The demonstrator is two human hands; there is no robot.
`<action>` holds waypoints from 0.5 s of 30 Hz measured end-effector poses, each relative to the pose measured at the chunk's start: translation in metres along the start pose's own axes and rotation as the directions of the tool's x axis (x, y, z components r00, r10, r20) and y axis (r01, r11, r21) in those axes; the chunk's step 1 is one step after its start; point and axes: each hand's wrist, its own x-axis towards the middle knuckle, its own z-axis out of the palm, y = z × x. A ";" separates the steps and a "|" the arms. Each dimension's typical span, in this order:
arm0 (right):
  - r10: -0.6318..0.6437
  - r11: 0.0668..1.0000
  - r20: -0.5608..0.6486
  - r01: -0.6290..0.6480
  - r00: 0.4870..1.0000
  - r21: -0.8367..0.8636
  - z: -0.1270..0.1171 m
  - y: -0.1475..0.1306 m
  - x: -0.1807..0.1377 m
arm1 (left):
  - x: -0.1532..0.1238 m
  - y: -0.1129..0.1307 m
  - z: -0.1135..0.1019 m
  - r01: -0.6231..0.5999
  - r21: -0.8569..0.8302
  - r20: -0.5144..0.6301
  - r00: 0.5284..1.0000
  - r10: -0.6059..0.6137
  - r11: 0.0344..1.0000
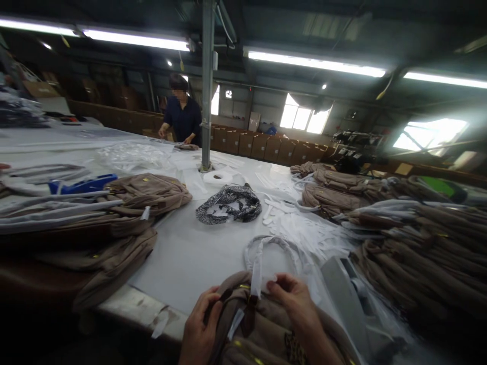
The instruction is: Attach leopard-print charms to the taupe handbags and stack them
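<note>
A brown fabric bag (pixel 266 324) with yellow zips lies before me at the table's front edge. Its two handles (pixel 274 241) are wrapped in white material and arch up beyond it. My left hand (pixel 203 322) is closed on the bag's left edge, thumb on top. Over the bag's upper side, beside the base of the near handle, my right hand (pixel 297 301) pinches a small white strip (pixel 272 280) between thumb and fingers. A white tag (pixel 236 323) hangs on the bag's front.
Stacks of similar bags lie left (pixel 152 190) and right (pixel 403 253). A grey tape dispenser (pixel 348 294) stands close on the right. White strips (pixel 300 223), a black-and-white patterned cloth bundle (pixel 228 205) and a white roll (pixel 217 176) lie ahead. A co-worker (pixel 182 114) stands beyond, near a post (pixel 206 91).
</note>
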 end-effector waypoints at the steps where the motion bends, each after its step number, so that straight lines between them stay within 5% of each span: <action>1: 0.035 0.995 0.040 -0.038 0.999 0.093 0.016 0.005 -0.001 | 0.000 0.002 0.000 0.007 -0.012 -0.002 1.000 -0.007 1.000; 5: 0.120 0.953 0.066 -0.134 0.991 0.271 0.051 0.015 -0.001 | -0.001 0.006 0.000 0.033 -0.054 -0.011 0.999 -0.033 0.998; 15: 0.076 0.982 0.023 -0.079 0.997 0.173 0.060 0.026 0.007 | 0.000 0.012 -0.001 0.061 -0.097 -0.014 0.998 -0.062 0.993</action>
